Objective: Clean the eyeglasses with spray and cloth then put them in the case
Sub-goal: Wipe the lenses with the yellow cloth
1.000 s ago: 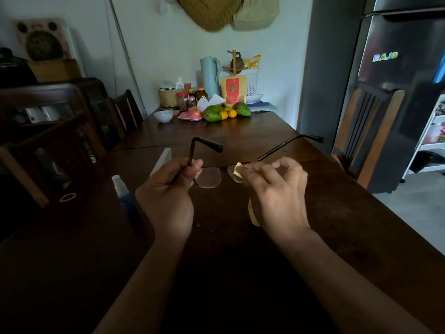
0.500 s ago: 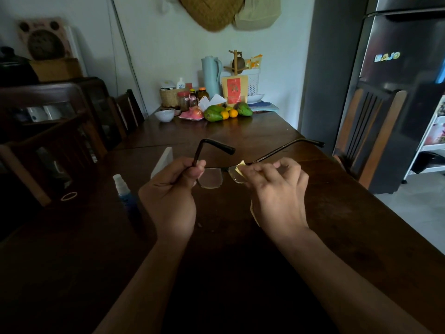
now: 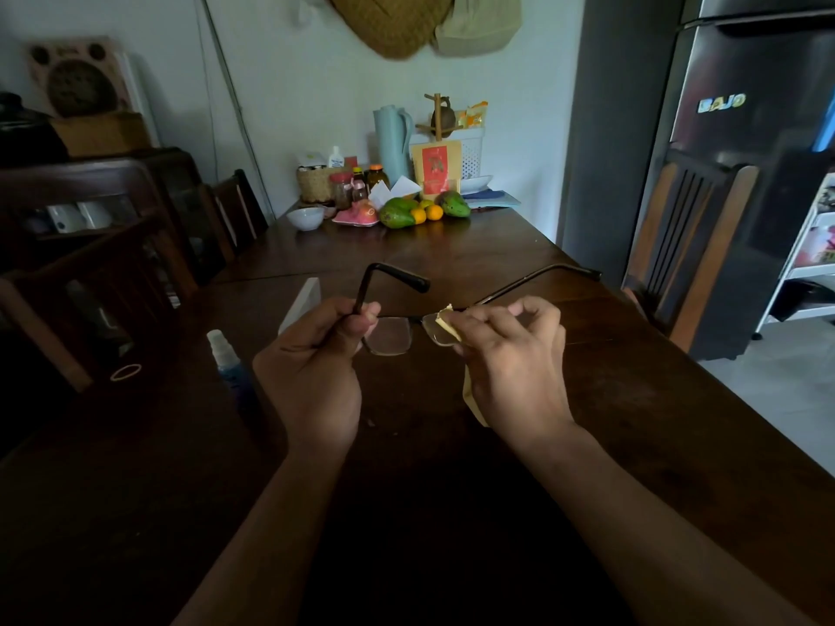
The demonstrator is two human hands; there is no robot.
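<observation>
Eyeglasses [image 3: 387, 329]: dark thin frame, clear lenses, both temples unfolded and pointing away from the wearer; held in the air above the dark wooden counter [image 3: 632, 399], between the two hands. Left hand [image 3: 316, 368]: grip closed on the frame's left end at the hinge, thumb pressed over the corner. Right hand [image 3: 515, 354]: grip pinched on the yellow cloth [image 3: 445, 322], which is folded around the right lens; the cloth's tail hangs below the palm. Step in hand, as judged: wiping the right lens. To do it well, the cloth should cover both faces of the lens so no bare finger touches glass; pressure light and even, worked from the bridge outward; the left hand ought to brace near the lens being wiped, since holding the far hinge lets the bridge flex. The left lens appears uncovered and probably wants the same pass. Spray bottle [image 3: 221, 347]: upright on the counter, left of the left hand, apart from it. Pale flat object [image 3: 302, 302], possibly the case: behind the left hand; cannot tell for certain.
</observation>
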